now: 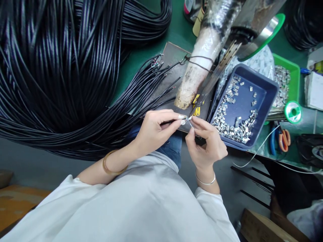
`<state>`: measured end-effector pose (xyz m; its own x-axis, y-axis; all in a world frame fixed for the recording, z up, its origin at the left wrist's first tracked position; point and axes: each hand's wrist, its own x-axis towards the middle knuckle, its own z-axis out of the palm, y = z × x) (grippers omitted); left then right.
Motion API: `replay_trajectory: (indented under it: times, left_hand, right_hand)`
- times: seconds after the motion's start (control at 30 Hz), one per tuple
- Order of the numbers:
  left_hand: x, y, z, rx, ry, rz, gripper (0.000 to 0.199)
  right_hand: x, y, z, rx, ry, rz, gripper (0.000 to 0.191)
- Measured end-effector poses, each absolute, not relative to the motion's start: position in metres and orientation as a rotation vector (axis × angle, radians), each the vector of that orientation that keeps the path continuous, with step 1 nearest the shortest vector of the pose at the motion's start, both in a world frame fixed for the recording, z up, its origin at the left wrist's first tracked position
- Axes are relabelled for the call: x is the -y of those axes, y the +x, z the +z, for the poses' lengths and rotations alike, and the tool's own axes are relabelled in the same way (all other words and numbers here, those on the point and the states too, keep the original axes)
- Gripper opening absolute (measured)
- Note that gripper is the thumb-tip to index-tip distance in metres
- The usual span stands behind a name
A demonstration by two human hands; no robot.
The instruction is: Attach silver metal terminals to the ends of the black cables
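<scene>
My left hand (157, 129) is closed in a pinch, thumb and forefinger on a small metal connector (187, 118), with what looks like a cable end. Most of that cable is hidden by the hand. Close by on the right, my right hand (208, 143) pinches a thin silvery wire (190, 124) at the connector; its far end cannot be followed. Just above the fingertips, a dark soldering iron (202, 95) points down, beside the open mouth of a whitish fume pipe (190, 80). Black cables (141, 87) with stripped, coloured ends lie left of the pipe.
A large heap of black cable (58, 67) fills the left. To the right stand a blue tray (274, 90) of small metal connector shells and a green tray (294, 74) with more. A solder spool (293, 112) and orange-handled pliers (284, 140) lie near the table edge.
</scene>
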<state>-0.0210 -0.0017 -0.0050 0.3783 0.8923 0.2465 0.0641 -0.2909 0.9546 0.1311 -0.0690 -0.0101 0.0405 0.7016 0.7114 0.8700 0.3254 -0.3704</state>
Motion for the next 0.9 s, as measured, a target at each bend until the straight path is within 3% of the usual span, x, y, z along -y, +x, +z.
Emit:
replay_trajectory:
  times: [0.43,0.9]
  left_hand:
    - [0.002,-0.014,0.0,-0.736,1.137,0.914,0.01]
    - [0.003,-0.007,-0.005,-0.775,1.054,0.963,0.007]
  right_hand:
    - [0.072,0.133,-0.014,1.657,-1.411,-0.274,0.019]
    - [0.069,0.132,-0.017,1.601,-1.402,-0.191,0.021]
